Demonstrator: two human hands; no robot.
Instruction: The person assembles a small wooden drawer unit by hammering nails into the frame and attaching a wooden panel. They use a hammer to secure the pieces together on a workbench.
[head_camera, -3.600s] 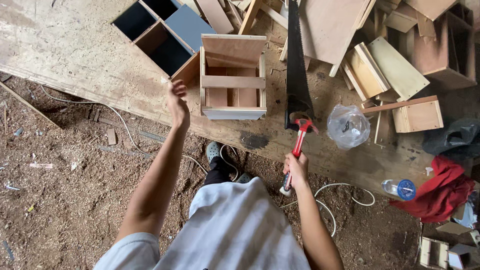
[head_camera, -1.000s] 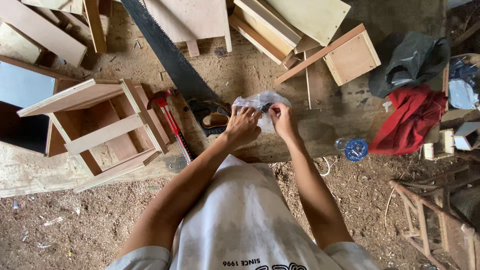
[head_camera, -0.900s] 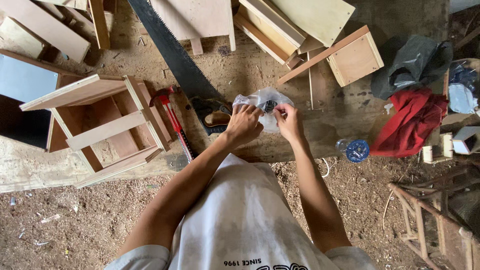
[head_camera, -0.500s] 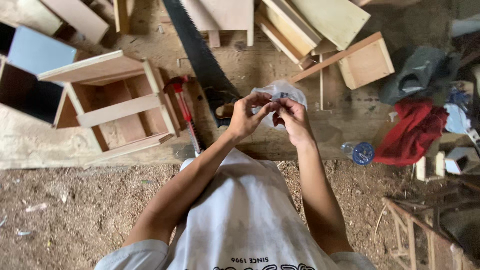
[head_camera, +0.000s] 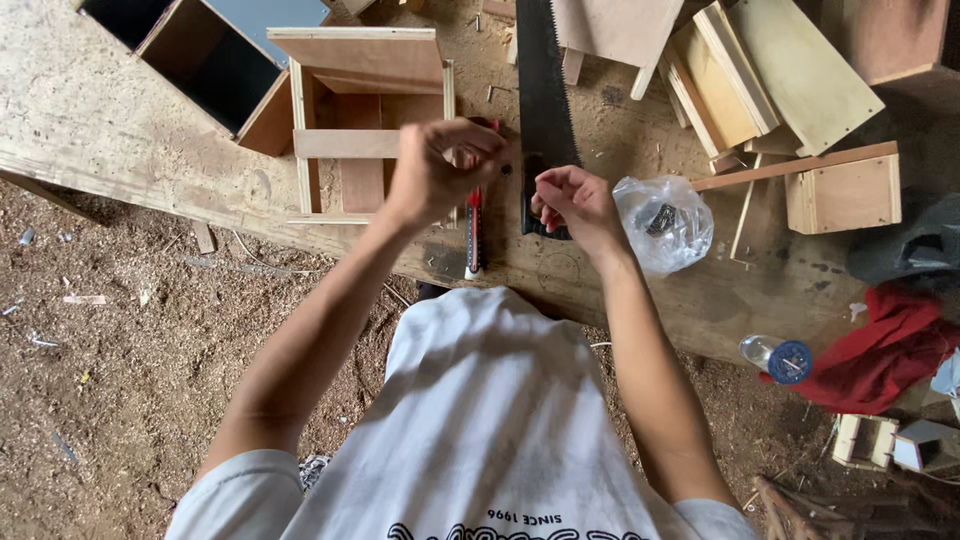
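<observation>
My left hand (head_camera: 440, 172) is curled over the workbench beside an open wooden box frame (head_camera: 365, 120). A small dark thing that looks like a nail (head_camera: 507, 170) is pinched at its fingertips. My right hand (head_camera: 575, 205) is close beside it with its fingers curled in, and I cannot see anything inside them. It hovers over the black handle of a handsaw (head_camera: 545, 90). A red-handled hammer (head_camera: 473, 235) lies on the bench between my hands. A clear plastic bag (head_camera: 680, 250) with dark nails in it rests just right of my right hand, untouched.
Wooden offcuts and small boxes (head_camera: 845, 195) are piled at the back right of the long plank bench (head_camera: 110, 130). Dark open compartments (head_camera: 205, 65) sit at the back left. A red cloth (head_camera: 885, 350) and a blue-capped bottle (head_camera: 780, 358) lie at the right. Sawdust covers the ground (head_camera: 130, 380).
Both hands have come out of the plastic bag and moved left. The bag now lies alone on the bench, and my left hand is over the hammer by the box frame.
</observation>
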